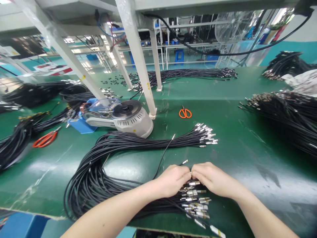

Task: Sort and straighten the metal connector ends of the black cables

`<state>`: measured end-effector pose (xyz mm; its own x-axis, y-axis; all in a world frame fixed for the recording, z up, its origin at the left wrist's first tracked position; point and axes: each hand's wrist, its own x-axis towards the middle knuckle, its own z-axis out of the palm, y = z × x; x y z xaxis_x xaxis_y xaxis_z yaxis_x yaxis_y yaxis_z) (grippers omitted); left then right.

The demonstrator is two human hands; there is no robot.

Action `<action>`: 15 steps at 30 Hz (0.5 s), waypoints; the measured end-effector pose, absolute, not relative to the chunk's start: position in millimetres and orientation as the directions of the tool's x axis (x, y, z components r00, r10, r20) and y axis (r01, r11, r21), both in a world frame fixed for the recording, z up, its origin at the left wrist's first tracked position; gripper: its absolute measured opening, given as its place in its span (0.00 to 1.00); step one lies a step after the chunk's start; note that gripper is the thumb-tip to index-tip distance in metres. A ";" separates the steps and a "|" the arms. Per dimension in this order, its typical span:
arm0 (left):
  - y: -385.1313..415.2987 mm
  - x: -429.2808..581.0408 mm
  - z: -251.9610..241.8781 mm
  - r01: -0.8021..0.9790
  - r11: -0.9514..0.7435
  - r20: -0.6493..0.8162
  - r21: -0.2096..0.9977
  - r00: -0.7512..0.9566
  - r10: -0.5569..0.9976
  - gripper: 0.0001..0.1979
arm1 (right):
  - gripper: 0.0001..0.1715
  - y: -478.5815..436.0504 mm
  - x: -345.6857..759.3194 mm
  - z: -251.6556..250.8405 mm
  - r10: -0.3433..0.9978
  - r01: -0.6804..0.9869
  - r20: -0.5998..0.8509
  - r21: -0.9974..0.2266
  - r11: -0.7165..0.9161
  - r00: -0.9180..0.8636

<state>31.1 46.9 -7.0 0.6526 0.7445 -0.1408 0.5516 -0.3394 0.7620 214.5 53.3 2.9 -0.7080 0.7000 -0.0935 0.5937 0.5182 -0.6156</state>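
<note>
My left hand (174, 180) and my right hand (214, 180) meet fingertip to fingertip low in the head view. Both are closed in a pinch on the end of a black cable, with only a small silvery bit showing between the fingers. Under them lies a looped bundle of black cables (94, 178), its near ends carrying metal connectors (196, 207). The bundle's other ends, also tipped with metal connectors (205, 134), fan out farther back. One loose cable (164, 152) rises apart from the rest beside my left hand.
Behind the bundle stands a grey machine (133, 122) with a black disc on top. Orange-handled scissors (185, 113) lie on the green table (218, 105), another pair of scissors (46, 138) at left. Cable piles (289, 115) flank both sides. White posts (138, 56) rise from the table.
</note>
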 end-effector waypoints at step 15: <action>48.9 25.0 3.6 0.451 -0.108 -0.166 0.886 0.525 0.835 0.18 | 0.16 63.8 238.2 17.0 0.765 0.477 -0.188 -0.862 0.172 -0.616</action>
<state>25.0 48.9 3.6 0.5249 0.8349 -0.1656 0.4507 -0.1076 0.8862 238.2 63.8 17.0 -0.6165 0.7646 -0.1883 0.4770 0.1724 -0.8618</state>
